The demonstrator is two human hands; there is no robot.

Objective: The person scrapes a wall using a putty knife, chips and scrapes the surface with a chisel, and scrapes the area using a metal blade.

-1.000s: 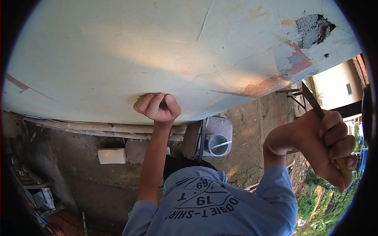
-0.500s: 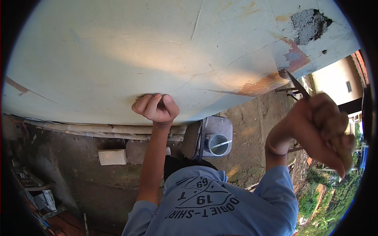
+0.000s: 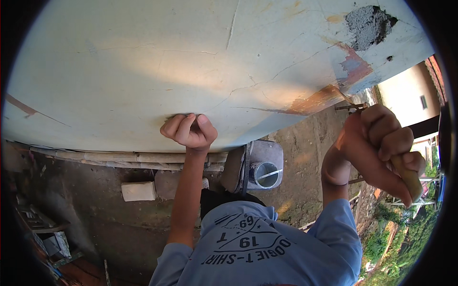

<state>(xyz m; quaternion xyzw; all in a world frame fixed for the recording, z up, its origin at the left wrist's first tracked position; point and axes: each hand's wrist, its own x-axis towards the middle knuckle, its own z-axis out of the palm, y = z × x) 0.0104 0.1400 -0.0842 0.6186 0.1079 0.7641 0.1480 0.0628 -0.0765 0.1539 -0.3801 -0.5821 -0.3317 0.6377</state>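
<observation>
My right hand (image 3: pixel 381 148) is closed round the pale handle of a knife (image 3: pixel 407 177), whose butt end shows below my fingers. Its thin blade points up and left, at the wall's edge beside a stripped brown patch (image 3: pixel 317 99). I cannot tell whether the tip touches. My left hand (image 3: pixel 190 131) is curled into a loose fist resting against the pale, cracked wall (image 3: pixel 157 90), with nothing visible in it.
A bucket (image 3: pixel 267 174) with a light stick across it stands on a grey seat (image 3: pixel 276 152) below the wall. A white block (image 3: pixel 138 191) lies on the ground, near bamboo poles (image 3: pixel 119 157). Rough grey mortar (image 3: pixel 367 27) shows at upper right; greenery (image 3: pixel 400 252) grows at lower right.
My right hand has shifted slightly up and left, and the knife's blade has turned, now showing thinner and lighter. My left hand stays in place against the wall.
</observation>
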